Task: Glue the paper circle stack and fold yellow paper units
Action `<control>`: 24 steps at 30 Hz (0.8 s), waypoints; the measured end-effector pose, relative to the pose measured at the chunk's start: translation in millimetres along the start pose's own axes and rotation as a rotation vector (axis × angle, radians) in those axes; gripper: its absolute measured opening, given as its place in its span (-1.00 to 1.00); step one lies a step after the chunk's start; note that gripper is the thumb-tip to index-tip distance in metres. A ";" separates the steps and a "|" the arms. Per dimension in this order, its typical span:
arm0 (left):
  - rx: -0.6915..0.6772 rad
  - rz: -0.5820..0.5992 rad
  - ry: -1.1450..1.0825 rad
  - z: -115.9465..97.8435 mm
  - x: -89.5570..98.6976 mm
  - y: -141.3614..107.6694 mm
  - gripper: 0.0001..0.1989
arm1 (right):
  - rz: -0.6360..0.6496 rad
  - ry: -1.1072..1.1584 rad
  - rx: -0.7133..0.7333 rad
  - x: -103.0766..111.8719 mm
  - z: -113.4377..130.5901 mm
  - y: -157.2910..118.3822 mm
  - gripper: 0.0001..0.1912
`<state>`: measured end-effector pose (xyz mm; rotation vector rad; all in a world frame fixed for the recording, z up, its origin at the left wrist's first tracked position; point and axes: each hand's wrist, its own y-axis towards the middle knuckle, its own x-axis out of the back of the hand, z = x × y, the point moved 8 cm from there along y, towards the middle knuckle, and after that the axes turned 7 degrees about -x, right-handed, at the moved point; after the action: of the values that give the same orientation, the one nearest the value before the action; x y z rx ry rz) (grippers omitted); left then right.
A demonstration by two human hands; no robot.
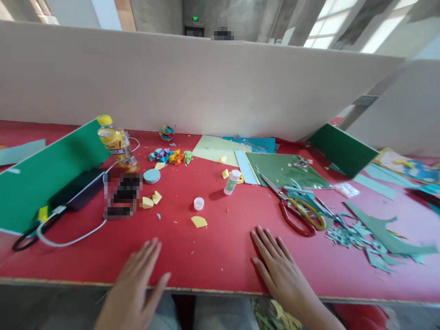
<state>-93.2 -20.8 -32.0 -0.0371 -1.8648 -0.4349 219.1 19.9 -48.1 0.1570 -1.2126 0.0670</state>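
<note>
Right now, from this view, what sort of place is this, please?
Probably a craft workspace: large scissors and green paper scraps lie on a red table, and a white partition stands behind it.

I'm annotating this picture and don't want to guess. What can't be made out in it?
In the head view:
Left hand: blurred; whether its palm touches the table is unclear.
Right hand: palm hidden by its own back.
Small bottle: label print too small to read.
Dark object below the drink bottle: masked by pixelation.
Pale sheet, far left: cut off by the left edge.
</note>
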 end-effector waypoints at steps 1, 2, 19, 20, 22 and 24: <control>-0.056 0.060 0.065 -10.8 -3.1 10.8 -0.39 | 0.026 -0.070 0.059 -8.1 12.6 8.3 -0.40; -0.111 0.115 0.116 -18.7 -7.4 20.7 -0.37 | 0.040 -0.128 0.101 -13.0 20.4 13.6 -0.38; -0.233 0.241 0.156 -32.9 -23.9 49.3 -0.31 | 0.108 -0.225 0.248 -16.1 25.5 22.0 -0.35; -0.197 0.237 0.176 -24.9 -21.9 50.2 -0.33 | 0.117 -0.232 0.243 -14.9 20.9 22.9 -0.36; -0.109 0.221 0.216 -11.8 -20.2 54.1 -0.37 | 0.108 -0.250 0.172 -13.1 12.2 30.8 -0.36; -0.036 0.194 0.241 -8.8 -20.4 58.3 -0.37 | 0.062 -0.263 0.068 -11.8 11.4 40.5 -0.35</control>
<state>-64.4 34.5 -32.3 -0.1805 -1.5992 -0.3235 198.9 58.4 -51.8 0.1919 -1.4789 0.1451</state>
